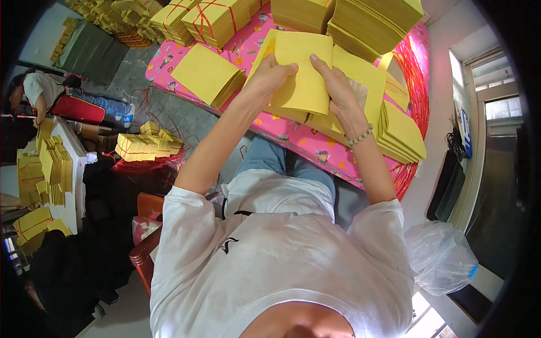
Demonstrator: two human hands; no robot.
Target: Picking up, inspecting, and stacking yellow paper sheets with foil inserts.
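Observation:
My left hand (269, 75) and my right hand (338, 90) both grip a folded stack of yellow paper sheets (303, 73), held above a table with a pink patterned cloth (293, 138). My left thumb lies on the stack's top left, my right fingers on its right edge. A bead bracelet (360, 137) circles my right wrist. Under the held sheets lie more yellow sheets (366, 84), one showing a silvery square patch.
Loose yellow piles lie left (207, 75) and right (401, 132) on the table; tall stacks tied with red string (217, 19) stand at the back. Bundles sit on the floor (147, 145). Another person (42, 93) sits at far left. A clear plastic bag (440, 256) lies lower right.

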